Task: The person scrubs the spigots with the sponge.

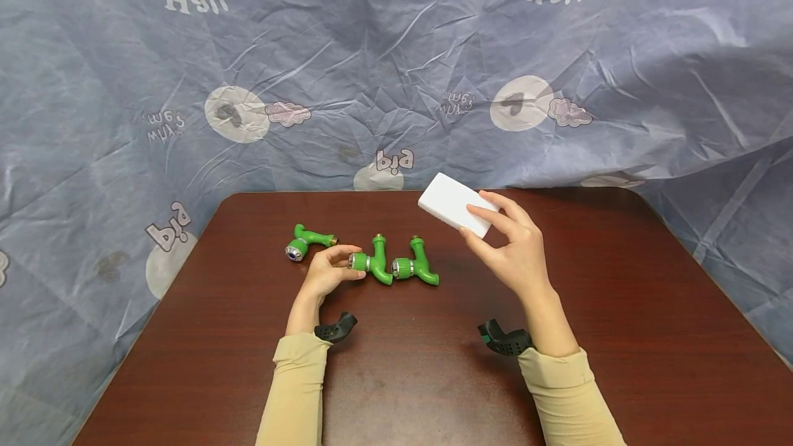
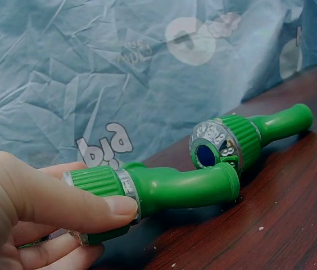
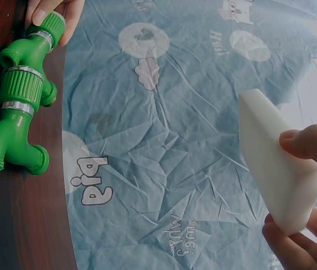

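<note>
Counting three taps (image 1: pixel 377 264) on wood-grained reddish-brown bench (image 1: pixel 421 377), toward far edge, nearer left edge than right: glossy green, ribbed knobs, silvery collars, brass-coloured ends. Pinching middle tap (image 1: pixel 378 255) by its knob with left hand (image 1: pixel 325 272), thumb against fingers. Got left tap (image 1: pixel 316 237) just past that hand toward far left corner, right tap (image 1: pixel 420 264) just beside middle one; can't tell if touching. Pinching one matte white rectangular block (image 1: pixel 451 202), edges rounded, in right hand (image 1: pixel 519 250), raised off bench.
</note>
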A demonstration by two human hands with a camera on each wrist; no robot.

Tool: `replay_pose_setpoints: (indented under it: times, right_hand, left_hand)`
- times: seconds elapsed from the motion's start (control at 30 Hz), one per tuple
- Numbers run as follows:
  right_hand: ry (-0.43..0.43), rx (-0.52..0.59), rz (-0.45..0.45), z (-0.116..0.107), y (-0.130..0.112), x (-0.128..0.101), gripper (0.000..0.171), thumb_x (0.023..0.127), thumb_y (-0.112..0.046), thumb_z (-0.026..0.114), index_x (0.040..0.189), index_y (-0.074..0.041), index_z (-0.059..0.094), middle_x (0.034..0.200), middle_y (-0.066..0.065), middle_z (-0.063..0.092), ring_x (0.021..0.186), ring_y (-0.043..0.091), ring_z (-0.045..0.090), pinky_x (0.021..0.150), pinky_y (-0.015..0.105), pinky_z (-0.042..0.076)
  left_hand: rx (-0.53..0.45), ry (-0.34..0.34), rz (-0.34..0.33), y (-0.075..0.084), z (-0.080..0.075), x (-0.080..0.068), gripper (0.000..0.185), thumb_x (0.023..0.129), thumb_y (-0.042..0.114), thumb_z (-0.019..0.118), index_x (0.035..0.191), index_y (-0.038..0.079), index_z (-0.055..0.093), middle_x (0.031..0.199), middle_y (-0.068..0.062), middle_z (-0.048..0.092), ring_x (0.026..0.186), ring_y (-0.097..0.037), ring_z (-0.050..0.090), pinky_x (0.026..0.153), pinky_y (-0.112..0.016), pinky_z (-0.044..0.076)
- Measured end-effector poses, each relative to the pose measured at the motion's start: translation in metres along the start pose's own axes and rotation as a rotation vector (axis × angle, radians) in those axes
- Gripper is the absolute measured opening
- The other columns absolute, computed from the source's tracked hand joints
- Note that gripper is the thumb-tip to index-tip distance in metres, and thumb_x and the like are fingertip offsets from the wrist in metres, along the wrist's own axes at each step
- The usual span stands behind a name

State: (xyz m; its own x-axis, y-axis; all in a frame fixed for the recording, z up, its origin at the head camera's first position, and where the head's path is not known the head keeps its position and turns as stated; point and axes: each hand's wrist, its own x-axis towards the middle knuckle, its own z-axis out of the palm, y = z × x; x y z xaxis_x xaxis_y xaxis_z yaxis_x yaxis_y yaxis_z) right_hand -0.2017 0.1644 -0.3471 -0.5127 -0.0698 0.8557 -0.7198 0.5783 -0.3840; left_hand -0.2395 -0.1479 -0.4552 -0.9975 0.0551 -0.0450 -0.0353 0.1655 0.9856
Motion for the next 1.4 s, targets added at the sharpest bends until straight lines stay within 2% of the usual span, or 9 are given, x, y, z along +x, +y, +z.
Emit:
replay_pose_setpoints:
  times: [0.3, 0.47, 0.57, 0.73, 0.9, 1.03, 1.13, 1.27, 1.4]
  right_hand:
    - [0.002, -0.005, 0.003, 0.0, 0.0, 0.0, 0.033, 0.067, -0.008, 0.081, 0.099, -0.006, 0.074, 0.114, 0.012, 0.064, 0.105, 0.026, 0.058, 0.088, 0.024, 0.042]
    - [0.001, -0.008, 0.001, -0.001, 0.0, 0.0, 0.032, 0.067, -0.008, 0.081, 0.098, -0.006, 0.074, 0.114, 0.012, 0.064, 0.105, 0.026, 0.058, 0.087, 0.027, 0.043]
    - [-0.001, -0.01, 0.001, -0.001, 0.0, 0.001, 0.032, 0.067, -0.009, 0.081, 0.099, -0.006, 0.074, 0.114, 0.012, 0.064, 0.105, 0.026, 0.058, 0.086, 0.033, 0.045]
    - [-0.017, -0.016, 0.011, -0.002, -0.001, 0.001, 0.03, 0.069, -0.011, 0.08, 0.098, -0.006, 0.074, 0.115, 0.012, 0.064, 0.106, 0.025, 0.058, 0.085, 0.042, 0.045]
    - [-0.03, -0.026, 0.015, -0.002, -0.001, 0.001, 0.029, 0.07, -0.012, 0.079, 0.099, -0.007, 0.074, 0.115, 0.011, 0.063, 0.106, 0.025, 0.058, 0.086, 0.038, 0.045]
    - [-0.038, -0.034, 0.021, -0.002, 0.0, 0.001, 0.03, 0.07, -0.013, 0.079, 0.099, -0.007, 0.074, 0.115, 0.011, 0.063, 0.106, 0.024, 0.058, 0.088, 0.03, 0.044]
    - [-0.039, -0.034, 0.021, -0.002, 0.0, 0.001, 0.03, 0.07, -0.013, 0.079, 0.099, -0.007, 0.074, 0.115, 0.01, 0.064, 0.106, 0.024, 0.058, 0.088, 0.029, 0.044]
    - [-0.037, -0.032, 0.016, -0.003, 0.0, 0.001, 0.03, 0.07, -0.014, 0.08, 0.099, -0.007, 0.074, 0.114, 0.01, 0.064, 0.106, 0.024, 0.058, 0.088, 0.029, 0.044]
    - [-0.037, -0.029, 0.015, -0.002, 0.001, 0.001, 0.03, 0.07, -0.014, 0.08, 0.099, -0.007, 0.074, 0.114, 0.01, 0.064, 0.106, 0.024, 0.058, 0.088, 0.027, 0.043]
  left_hand:
    - [0.05, -0.023, 0.052, 0.003, -0.002, -0.002, 0.055, 0.071, -0.004, 0.077, 0.123, 0.0, 0.06, 0.12, -0.015, 0.061, 0.111, -0.03, 0.056, 0.093, -0.037, 0.046]
    - [0.0, -0.002, 0.089, 0.013, -0.005, -0.005, 0.056, 0.074, 0.0, 0.077, 0.125, -0.003, 0.057, 0.122, -0.019, 0.06, 0.116, -0.032, 0.054, 0.098, -0.038, 0.043]
    - [-0.056, 0.078, 0.153, 0.028, -0.008, -0.011, 0.05, 0.075, 0.001, 0.077, 0.121, -0.004, 0.059, 0.12, -0.022, 0.06, 0.115, -0.034, 0.054, 0.099, -0.042, 0.042]
    - [-0.073, 0.256, 0.29, 0.057, -0.017, -0.027, 0.039, 0.077, -0.001, 0.075, 0.114, -0.006, 0.062, 0.115, -0.025, 0.061, 0.111, -0.035, 0.055, 0.097, -0.045, 0.042]
    - [-0.05, 0.449, 0.39, 0.046, -0.03, -0.021, 0.033, 0.076, 0.006, 0.078, 0.107, 0.0, 0.068, 0.108, -0.02, 0.065, 0.104, -0.026, 0.059, 0.096, -0.045, 0.042]
    - [0.008, 0.572, 0.351, 0.038, -0.035, -0.02, 0.032, 0.075, 0.012, 0.08, 0.105, 0.007, 0.07, 0.105, -0.012, 0.066, 0.088, -0.017, 0.06, 0.075, -0.028, 0.049]
    - [0.06, 0.631, 0.286, 0.031, -0.038, -0.02, 0.033, 0.075, 0.016, 0.08, 0.106, 0.011, 0.07, 0.106, -0.009, 0.066, 0.084, -0.018, 0.058, 0.061, -0.023, 0.045]
    - [0.121, 0.663, 0.202, 0.017, -0.04, -0.017, 0.038, 0.077, 0.02, 0.078, 0.112, 0.009, 0.067, 0.116, -0.011, 0.061, 0.104, -0.028, 0.055, 0.076, -0.034, 0.045]
    - [0.284, 0.66, 0.114, 0.001, -0.04, -0.013, 0.049, 0.079, 0.025, 0.076, 0.122, 0.007, 0.06, 0.127, -0.013, 0.052, 0.119, -0.033, 0.044, 0.094, -0.047, 0.037]
